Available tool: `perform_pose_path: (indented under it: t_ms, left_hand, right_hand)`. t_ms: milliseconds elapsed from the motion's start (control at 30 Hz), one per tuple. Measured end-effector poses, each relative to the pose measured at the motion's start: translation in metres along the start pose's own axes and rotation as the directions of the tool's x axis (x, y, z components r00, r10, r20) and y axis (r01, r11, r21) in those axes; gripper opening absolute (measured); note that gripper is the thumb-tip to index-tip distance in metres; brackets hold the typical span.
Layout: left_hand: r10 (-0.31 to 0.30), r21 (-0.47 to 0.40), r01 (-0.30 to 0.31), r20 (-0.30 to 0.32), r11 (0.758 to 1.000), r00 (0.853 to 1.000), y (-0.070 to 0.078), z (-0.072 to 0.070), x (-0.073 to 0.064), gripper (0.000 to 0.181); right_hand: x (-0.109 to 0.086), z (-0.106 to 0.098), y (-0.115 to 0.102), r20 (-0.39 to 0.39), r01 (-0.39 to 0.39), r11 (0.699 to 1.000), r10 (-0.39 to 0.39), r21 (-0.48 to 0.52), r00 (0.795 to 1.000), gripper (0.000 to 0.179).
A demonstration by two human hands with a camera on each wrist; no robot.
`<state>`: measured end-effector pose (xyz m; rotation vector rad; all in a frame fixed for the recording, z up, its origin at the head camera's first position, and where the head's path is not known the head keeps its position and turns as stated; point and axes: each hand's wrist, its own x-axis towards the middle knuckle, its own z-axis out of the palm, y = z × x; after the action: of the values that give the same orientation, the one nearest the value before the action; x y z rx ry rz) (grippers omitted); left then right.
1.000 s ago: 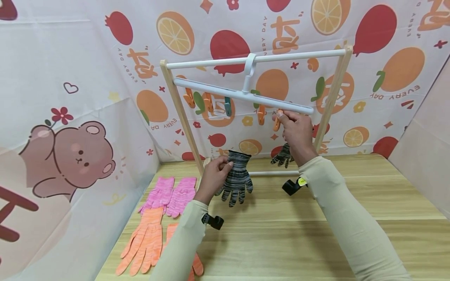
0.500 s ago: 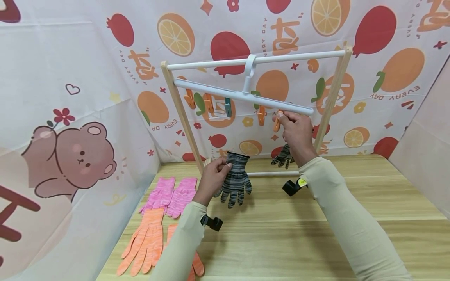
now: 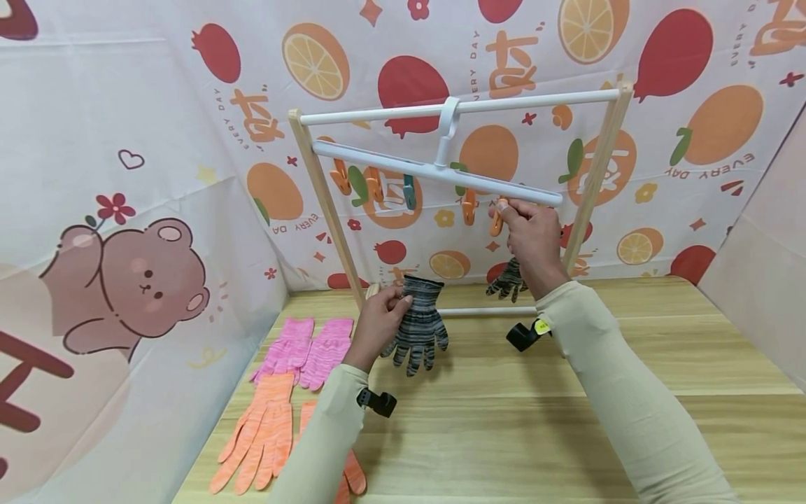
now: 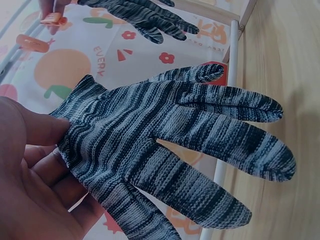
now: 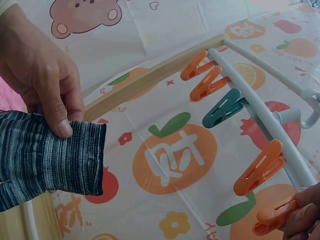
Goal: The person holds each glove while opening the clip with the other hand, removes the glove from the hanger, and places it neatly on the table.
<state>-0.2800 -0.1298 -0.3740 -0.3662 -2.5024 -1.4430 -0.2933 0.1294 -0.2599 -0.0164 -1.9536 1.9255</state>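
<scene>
My left hand (image 3: 378, 318) pinches a black-and-grey striped knit glove (image 3: 420, 329) by its cuff, and the glove's fingers hang down over the table. In the left wrist view the thumb lies on the cuff (image 4: 80, 110). My right hand (image 3: 534, 234) pinches an orange clothespin (image 3: 497, 224) near the low right end of a white hanger (image 3: 378, 157). A matching striped glove (image 3: 506, 280) hangs just below the right hand, its upper part hidden. Other orange clothespins (image 5: 262, 165) and a teal clothespin (image 5: 222, 108) dangle from the tilted hanger bar.
The hanger hooks over the white top rod (image 3: 378, 114) of a wood-sided rack (image 3: 598, 182). Pink gloves (image 3: 326, 350) and orange gloves (image 3: 261, 434) lie at the left of the wooden table (image 3: 504, 434). Printed cloth (image 3: 667, 231) stands behind the rack.
My left hand has shifted slightly left and down with the striped glove. The right hand stays at the orange clothespin.
</scene>
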Motion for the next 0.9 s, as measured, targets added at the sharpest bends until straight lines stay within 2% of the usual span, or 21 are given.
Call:
perform_pose_path:
  t_ms: [367, 600, 900]
  left_hand:
    - [-0.015, 0.016, 0.015, -0.007, 1.0, 1.0, -0.0036, -0.0003, -0.0016, 0.015]
    - [-0.056, 0.022, 0.056, -0.013, 0.998, 0.998, -0.0073, -0.0014, -0.0028, 0.016]
    - [-0.077, 0.032, 0.078, -0.027, 0.996, 0.997, -0.0085, -0.0024, -0.0046, 0.015]
  right_hand:
    - [-0.0001, 0.0003, 0.0006, -0.007, -0.006, 1.0, 0.006, -0.008, 1.0, 0.033]
    - [0.0017, 0.0005, 0.0012, -0.014, 0.011, 1.0, -0.011, -0.028, 1.0, 0.031]
    - [0.0023, 0.0007, 0.0014, -0.021, 0.02, 0.999, -0.021, -0.04, 1.0, 0.031]
